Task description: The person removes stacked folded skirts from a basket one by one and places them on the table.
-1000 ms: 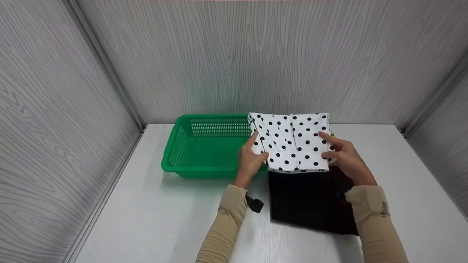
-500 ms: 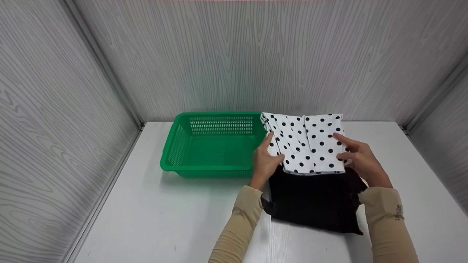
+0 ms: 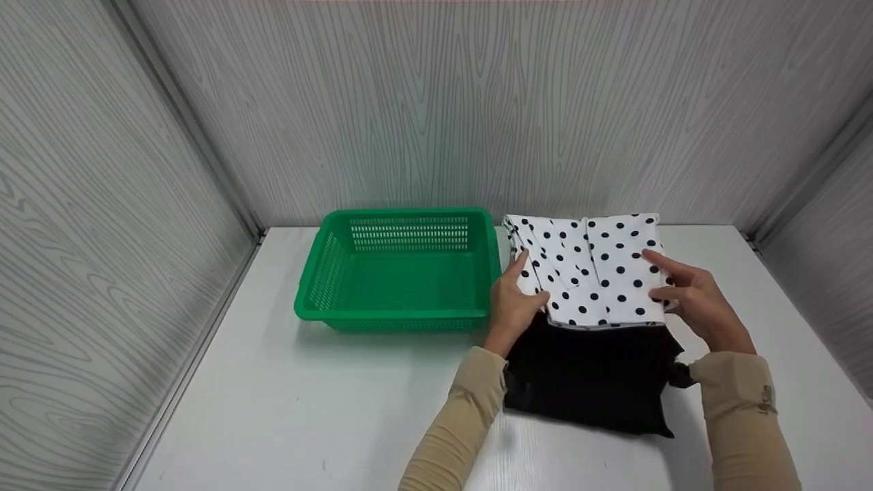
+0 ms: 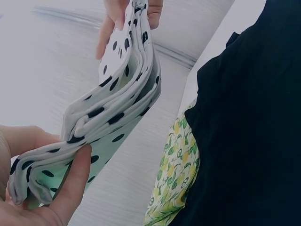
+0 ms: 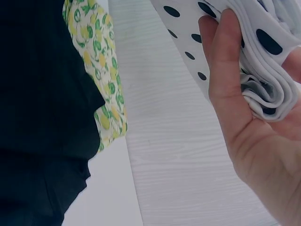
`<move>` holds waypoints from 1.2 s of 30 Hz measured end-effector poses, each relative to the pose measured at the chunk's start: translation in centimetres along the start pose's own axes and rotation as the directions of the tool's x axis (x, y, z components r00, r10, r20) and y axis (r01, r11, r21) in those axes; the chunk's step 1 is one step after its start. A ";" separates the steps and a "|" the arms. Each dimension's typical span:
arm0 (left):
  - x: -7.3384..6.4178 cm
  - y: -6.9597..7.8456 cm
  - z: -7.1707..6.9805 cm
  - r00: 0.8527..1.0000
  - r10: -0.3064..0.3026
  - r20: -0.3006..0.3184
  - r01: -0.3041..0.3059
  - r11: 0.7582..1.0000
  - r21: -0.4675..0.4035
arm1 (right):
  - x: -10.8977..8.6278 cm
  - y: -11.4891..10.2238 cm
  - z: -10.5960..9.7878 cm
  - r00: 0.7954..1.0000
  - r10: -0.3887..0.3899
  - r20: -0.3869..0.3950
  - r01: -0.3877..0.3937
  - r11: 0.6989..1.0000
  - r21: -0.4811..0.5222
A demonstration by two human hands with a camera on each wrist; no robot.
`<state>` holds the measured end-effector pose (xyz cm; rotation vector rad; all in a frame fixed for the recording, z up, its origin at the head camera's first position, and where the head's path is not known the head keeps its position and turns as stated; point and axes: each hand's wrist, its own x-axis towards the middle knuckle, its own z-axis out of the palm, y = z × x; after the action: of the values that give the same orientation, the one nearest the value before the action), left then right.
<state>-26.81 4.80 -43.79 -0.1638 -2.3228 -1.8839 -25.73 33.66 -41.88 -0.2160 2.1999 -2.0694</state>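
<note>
A folded white garment with black polka dots [image 3: 593,273] is held up between both hands, in several layers as the left wrist view shows. My left hand [image 3: 515,307] pinches its left edge, thumb on one face and fingers on the other. At the right edge my right hand [image 3: 699,303] grips the stacked layers [image 5: 268,89] the same way. Below and nearer to me lies a folded black cloth [image 3: 590,378], partly overlapped by the dotted garment in the head view. From beneath the black cloth a lemon-print fabric [image 4: 175,165] shows, seen in both wrist views.
A green plastic basket [image 3: 399,315] with slotted walls stands left of the hands, its inside bare. Everything rests on a white table [image 3: 273,409]. Grey wood-grain panels [image 3: 409,102] enclose the back and both sides.
Both hands have carried the dotted garment to the right, away from the basket's right side, which is now uncovered. The basket and black cloth have stayed in place.
</note>
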 end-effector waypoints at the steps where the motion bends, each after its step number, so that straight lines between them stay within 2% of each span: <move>1: 0.0 0.0 0.1 1.000 -0.007 0.015 0.007 1.000 0.008 | -0.1 0.0 -0.3 1.000 0.003 -0.001 -0.003 1.000 0.000; 7: -0.1 0.2 1.1 0.995 -0.043 0.091 0.041 0.999 0.026 | -1.0 0.2 -1.7 1.000 0.003 -0.010 -0.003 0.999 0.038; 14: -0.3 0.2 2.9 0.995 -0.031 0.092 0.034 0.999 -0.027 | -1.9 0.7 -3.0 1.000 -0.006 -0.007 0.007 0.996 0.087; 20: -0.8 0.2 4.5 0.995 -0.025 0.094 0.028 0.999 -0.030 | -2.6 1.2 -4.3 1.000 -0.015 -0.022 0.017 0.995 0.101; 25: -1.2 0.5 5.8 0.992 -0.061 0.109 0.070 0.994 -0.080 | -3.4 1.6 -5.7 0.999 -0.005 -0.032 0.008 0.995 0.099; 29: -1.5 0.7 6.9 0.991 -0.074 0.115 0.084 0.993 -0.080 | -3.9 1.8 -6.6 0.999 0.003 -0.032 0.001 0.992 0.123; 36: -2.1 1.0 8.3 0.978 -0.109 0.180 0.132 0.984 -0.121 | -4.7 2.3 -8.2 0.998 0.015 -0.058 -0.005 0.985 0.170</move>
<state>-24.96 13.11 -44.87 -0.2133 -2.3648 -2.1653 -22.68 42.67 -43.73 -0.1298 2.0353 -2.2711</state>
